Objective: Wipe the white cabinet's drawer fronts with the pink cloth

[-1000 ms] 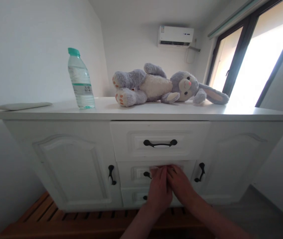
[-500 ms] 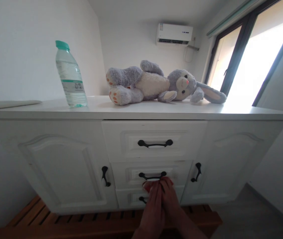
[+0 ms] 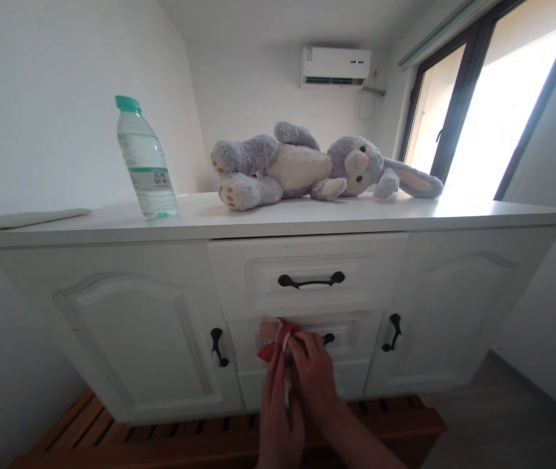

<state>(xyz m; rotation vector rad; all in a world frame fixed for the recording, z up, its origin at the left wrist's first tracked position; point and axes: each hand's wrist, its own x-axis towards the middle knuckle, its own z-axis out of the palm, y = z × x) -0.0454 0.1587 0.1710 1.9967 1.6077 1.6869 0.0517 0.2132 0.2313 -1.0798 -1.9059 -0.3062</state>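
Both my hands are together low in front of the white cabinet (image 3: 126,326), before its middle drawer (image 3: 346,332). My left hand (image 3: 278,417) and my right hand (image 3: 313,381) press against each other with fingers closed around a small red and white thing (image 3: 272,339) that sticks out above them; I cannot make out what it is. The black handle (image 3: 327,339) of the middle drawer is partly hidden behind my right hand. The top drawer (image 3: 307,277) above is closed.
On the cabinet top stand a water bottle (image 3: 145,159) with a green cap, a grey plush rabbit (image 3: 307,166) lying on its side, and a flat pale object (image 3: 24,218) at the far left. A wooden slatted platform (image 3: 161,440) lies beneath. A window (image 3: 493,104) is at right.
My hands dropped from the middle drawer front, then rose and shifted left; a red and white thing now shows above my fingers. The view tilted slightly.
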